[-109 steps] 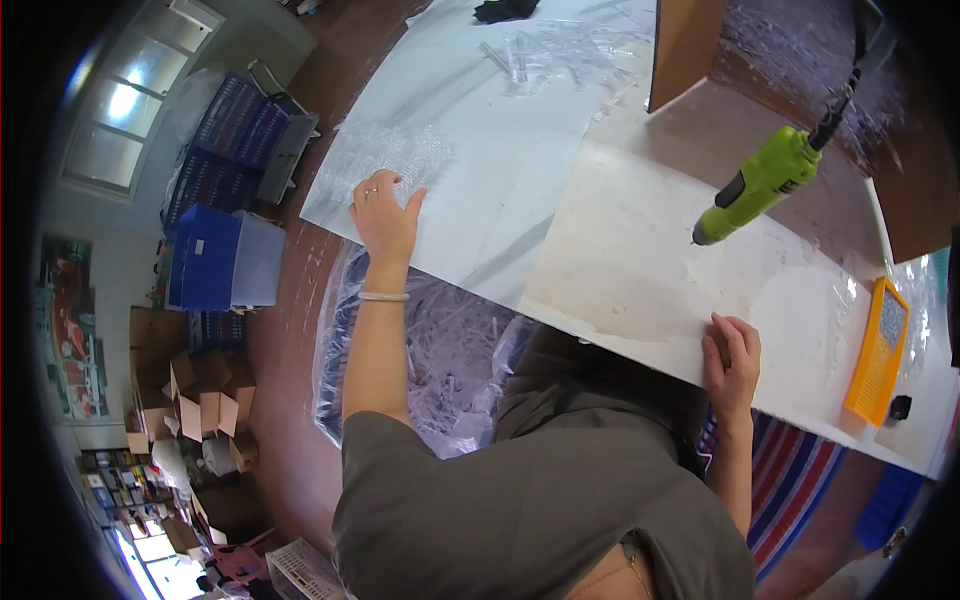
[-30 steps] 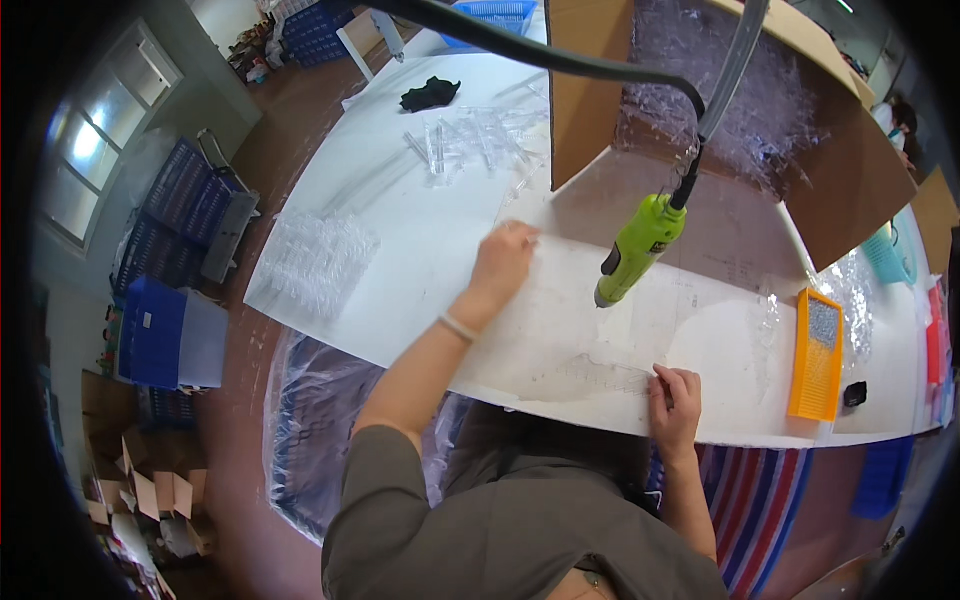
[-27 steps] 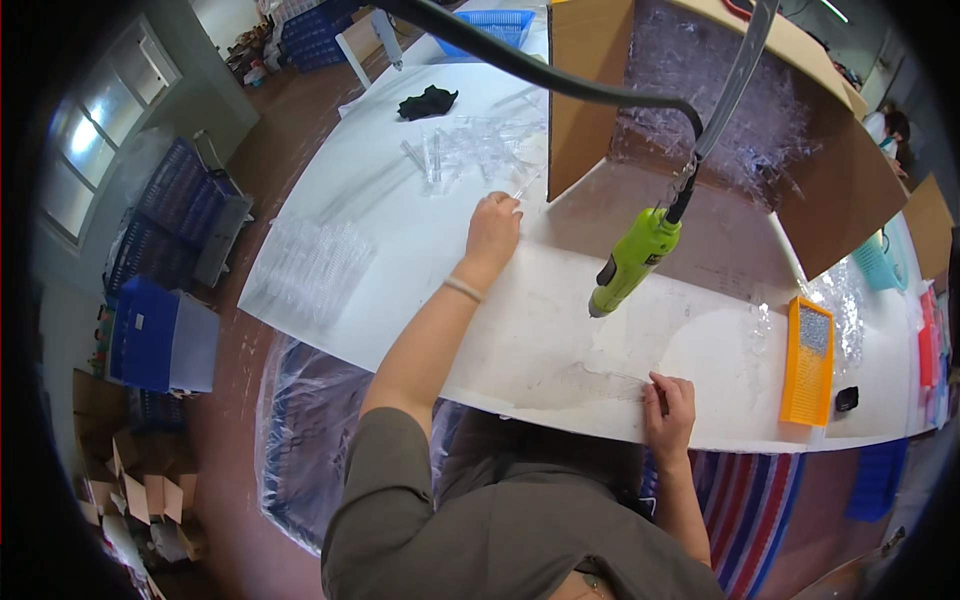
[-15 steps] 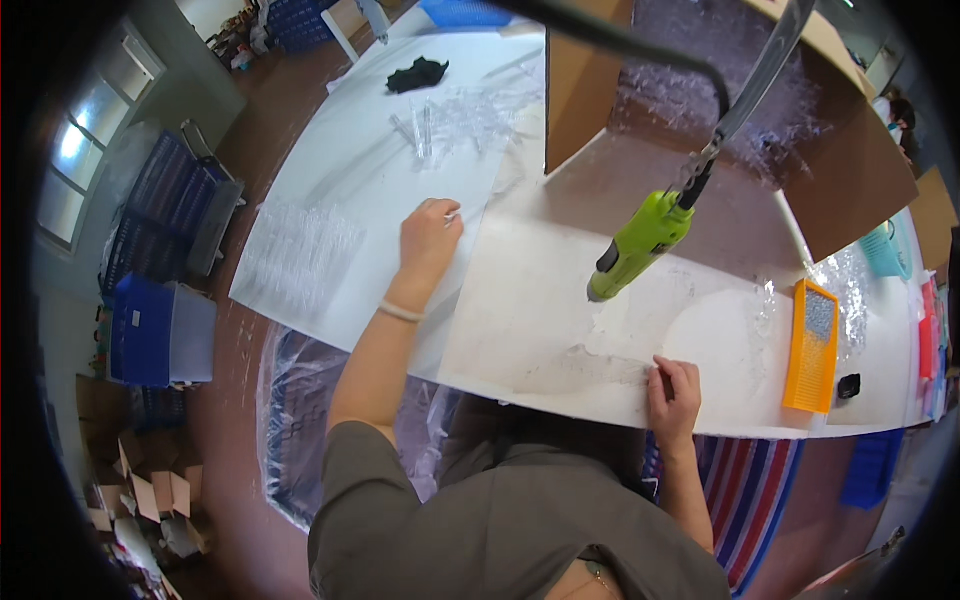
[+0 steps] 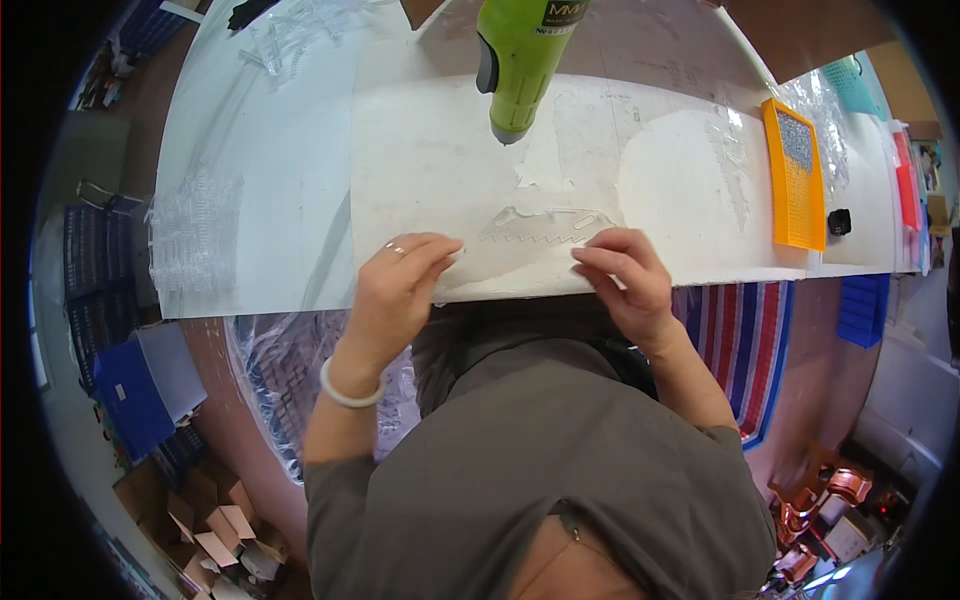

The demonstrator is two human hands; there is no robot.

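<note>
A clear plastic strip (image 5: 545, 225) with a toothed edge lies on the white work surface (image 5: 420, 150), close to the front edge and between my hands. My left hand (image 5: 400, 285) is left of the strip, fingertips pinched together; anything in them is too small to make out. At the strip's right end my right hand (image 5: 632, 285) has its thumb and forefinger drawn together near the surface, and I cannot make out what they hold. Over the table ahead hangs a lime-green electric screwdriver (image 5: 525, 70), tip down, apart from both hands.
An orange tray (image 5: 820, 215) with small metal pieces stands at the right, beside a small black object (image 5: 839, 222). Clear toothed strips (image 5: 195, 235) lie in a stack at the left, with more loose clear pieces (image 5: 290, 45) at the far left. Cardboard (image 5: 800, 35) rises at the back right.
My view has tipped down and shifted. My left hand has come back toward the front edge, and both hands are now nearer each other, with the clear strip visible between them.
</note>
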